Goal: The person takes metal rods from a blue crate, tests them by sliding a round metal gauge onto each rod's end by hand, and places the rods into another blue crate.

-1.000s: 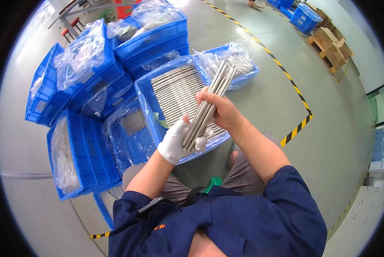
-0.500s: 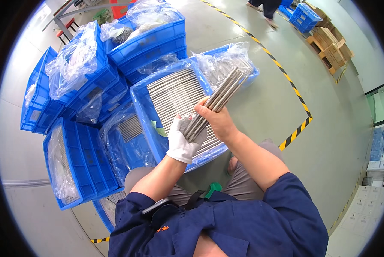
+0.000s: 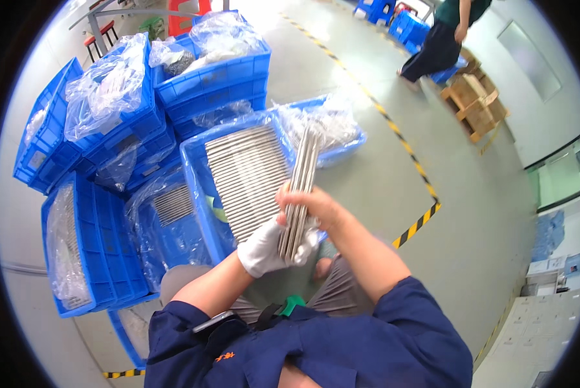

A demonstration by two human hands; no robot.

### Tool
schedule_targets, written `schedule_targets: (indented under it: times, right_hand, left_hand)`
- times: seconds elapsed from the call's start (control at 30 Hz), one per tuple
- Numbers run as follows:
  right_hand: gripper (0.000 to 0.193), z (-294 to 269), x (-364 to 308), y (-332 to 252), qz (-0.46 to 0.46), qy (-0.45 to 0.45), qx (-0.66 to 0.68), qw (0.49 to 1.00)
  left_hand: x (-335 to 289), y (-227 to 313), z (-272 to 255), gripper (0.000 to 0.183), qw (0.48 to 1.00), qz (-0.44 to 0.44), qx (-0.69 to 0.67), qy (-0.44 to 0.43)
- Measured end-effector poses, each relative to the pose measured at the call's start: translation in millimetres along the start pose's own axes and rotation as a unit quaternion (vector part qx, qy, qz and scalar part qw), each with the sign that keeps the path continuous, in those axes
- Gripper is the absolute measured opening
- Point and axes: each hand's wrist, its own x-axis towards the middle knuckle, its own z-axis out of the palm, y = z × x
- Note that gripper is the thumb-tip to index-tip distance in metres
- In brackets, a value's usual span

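Left hand (image 3: 257,253) and right hand (image 3: 321,208) wrap fingers (image 3: 296,198) round bundled rods (image 3: 305,158), not yet set down; left of the fingers, rowed rods (image 3: 246,174) line a blue bin (image 3: 198,200).

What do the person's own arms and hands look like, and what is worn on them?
The left hand wears a white glove that reaches about the wrist. The right hand wears no glove. Both forearms are uncovered; plain dark blue sleeves end near the elbows.

Bright, even light; white glare on floor (image 3: 367,181) toward top; rods (image 3: 248,171) gleam; fisheye-bent edges, black corners.
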Motion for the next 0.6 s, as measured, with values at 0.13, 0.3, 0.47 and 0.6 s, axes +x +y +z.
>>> schedule_targets:
  times: [0.13, 0.3, 0.47, 0.6]
  right_hand:
    - [0.016, -17.8, 2.7, 24.4, 0.025, -0.077, -0.055, 0.995]
    - [0.034, 5.7, -0.3, 14.9, 0.088, 0.085, -0.162, 0.979]
    - [0.028, -29.9, 13.8, 12.3, -0.043, 0.214, 0.078, 0.973]
    - [0.043, -57.2, 8.6, 6.7, -0.086, 0.235, 0.034, 0.968]
  left_hand:
    - [3.2, -19.9, -7.8, 0.034, 0.998, -0.036, -0.026, -0.034]
    - [0.8, -16.2, -16.2, 0.013, 0.997, -0.011, -0.02, 0.072]
    - [-5.1, -0.2, -23.0, 0.026, 0.978, 0.069, 0.088, 0.173]
    - [-4.5, 23.5, -2.7, 0.034, 0.928, 0.112, 0.265, 0.236]
